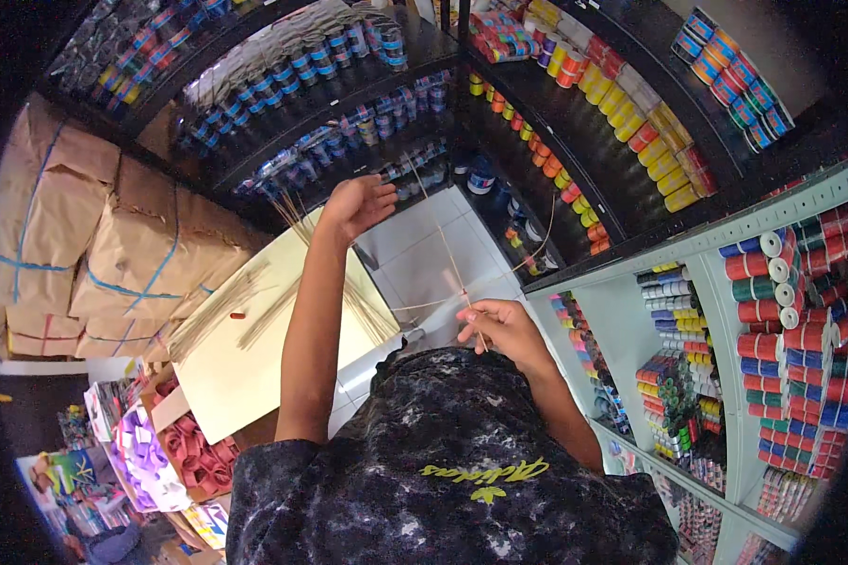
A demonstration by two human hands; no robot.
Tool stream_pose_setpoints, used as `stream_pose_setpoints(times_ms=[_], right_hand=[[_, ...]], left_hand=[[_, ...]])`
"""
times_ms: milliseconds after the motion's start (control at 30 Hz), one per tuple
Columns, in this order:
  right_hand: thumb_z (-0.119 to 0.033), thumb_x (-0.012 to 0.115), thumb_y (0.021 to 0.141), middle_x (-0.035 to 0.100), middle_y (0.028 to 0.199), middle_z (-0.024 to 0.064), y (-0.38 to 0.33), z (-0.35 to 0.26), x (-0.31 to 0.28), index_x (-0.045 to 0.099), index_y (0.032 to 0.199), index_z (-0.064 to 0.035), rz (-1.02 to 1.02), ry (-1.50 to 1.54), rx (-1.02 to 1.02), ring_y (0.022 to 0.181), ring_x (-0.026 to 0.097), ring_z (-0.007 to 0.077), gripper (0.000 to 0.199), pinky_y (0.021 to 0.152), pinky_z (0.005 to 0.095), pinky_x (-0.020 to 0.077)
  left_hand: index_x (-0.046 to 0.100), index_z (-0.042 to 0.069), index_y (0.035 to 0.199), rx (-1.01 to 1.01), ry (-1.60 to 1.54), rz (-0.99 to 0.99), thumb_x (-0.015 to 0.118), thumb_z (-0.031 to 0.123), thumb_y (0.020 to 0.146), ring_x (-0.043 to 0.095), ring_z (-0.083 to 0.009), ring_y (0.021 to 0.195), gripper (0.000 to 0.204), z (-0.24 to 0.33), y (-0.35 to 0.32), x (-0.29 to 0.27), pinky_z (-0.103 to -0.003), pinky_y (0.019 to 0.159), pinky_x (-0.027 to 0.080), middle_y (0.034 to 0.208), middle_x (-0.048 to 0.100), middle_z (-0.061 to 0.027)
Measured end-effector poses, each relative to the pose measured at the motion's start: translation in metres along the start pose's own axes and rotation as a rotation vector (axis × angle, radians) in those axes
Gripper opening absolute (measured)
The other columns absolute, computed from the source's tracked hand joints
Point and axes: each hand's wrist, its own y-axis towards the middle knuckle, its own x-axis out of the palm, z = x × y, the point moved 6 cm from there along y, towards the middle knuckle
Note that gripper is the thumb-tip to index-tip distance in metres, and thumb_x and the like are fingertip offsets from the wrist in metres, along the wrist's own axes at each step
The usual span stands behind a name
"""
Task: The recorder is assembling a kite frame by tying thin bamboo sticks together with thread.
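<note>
My right hand (499, 331) is closed in front of my chest, pinching the lower part of a thin, pale strip (440, 226) that looks like bamboo. A second thin strip (518, 266), bent in a curve, crosses it just above my fingers. At the crossing there is a small reddish spot, too blurred to make out. My left hand (360, 207) is raised farther forward and to the left, fingers stretched out and holding nothing. It is apart from the upright strip. More loose thin strips (278, 306) lie across a cream-coloured board (245, 377) beneath my left arm.
Brown paper-wrapped bundles (127, 250) are stacked at the left. Dark shelves (424, 58) with rows of small spools stand ahead, and a pale green shelf unit (631, 414) with spools is close on the right. Boxes of purple and red ribbon (198, 452) sit lower left. White floor tiles (433, 245) show ahead.
</note>
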Motion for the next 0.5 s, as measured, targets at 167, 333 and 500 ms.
stream_pose_setpoints(times_ms=[167,333,500], right_hand=[[-0.022,0.058,0.102,0.073,0.087,0.0098,0.004,0.008,-0.004,0.067,0.114,0.0028,0.038,0.087,-0.021,0.058,0.058,0.0074,0.029,0.057,0.0209,0.0449],[-0.022,0.058,0.102,0.073,0.087,0.0104,0.007,0.012,-0.005,0.067,0.114,0.0026,0.076,0.109,0.019,0.058,0.057,0.0078,0.028,0.057,0.0210,0.0444],[-0.023,0.061,0.102,0.073,0.087,0.0110,0.006,0.010,-0.001,0.067,0.114,0.0021,0.099,0.062,0.029,0.059,0.058,0.0081,0.029,0.057,0.0213,0.0457]], left_hand=[[0.048,-0.001,0.138,0.158,0.226,-0.002,0.053,0.020,0.100,0.066,-0.0253,0.111,0.043,0.018,-0.028,0.007,-0.037,0.097,0.055,0.128,0.064,-0.0177],[0.052,0.001,0.135,0.172,0.293,0.002,0.056,0.022,0.100,0.067,-0.0221,0.106,0.040,0.013,-0.041,0.002,-0.035,0.095,0.054,0.121,0.067,-0.0142],[0.057,0.003,0.129,0.209,0.346,-0.012,0.059,0.024,0.099,0.068,-0.0195,0.102,0.036,0.003,-0.051,0.001,-0.033,0.091,0.054,0.115,0.070,-0.0119]])
